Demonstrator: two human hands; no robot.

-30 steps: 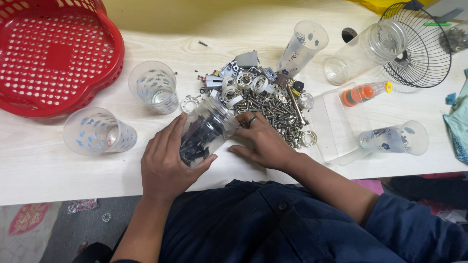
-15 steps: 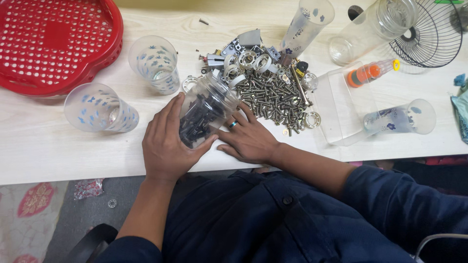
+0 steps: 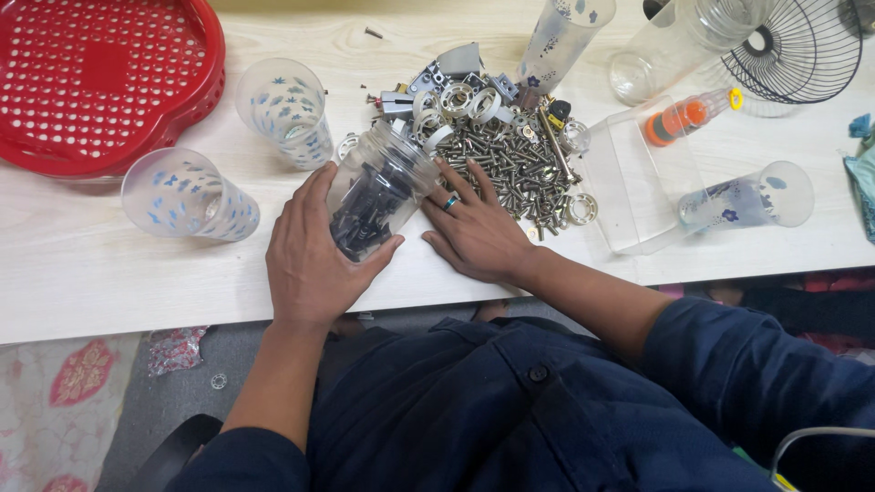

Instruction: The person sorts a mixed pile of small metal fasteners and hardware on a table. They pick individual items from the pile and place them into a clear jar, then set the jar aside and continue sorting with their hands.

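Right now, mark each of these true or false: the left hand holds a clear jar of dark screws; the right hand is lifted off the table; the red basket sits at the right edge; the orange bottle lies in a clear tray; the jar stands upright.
1. The left hand holds a clear jar of dark screws. True.
2. The right hand is lifted off the table. False: it lies flat on the table beside the pile of silver screws.
3. The red basket sits at the right edge. False: it is at the far left.
4. The orange bottle lies in a clear tray. True.
5. The jar stands upright. False: it is tilted, mouth toward the pile.
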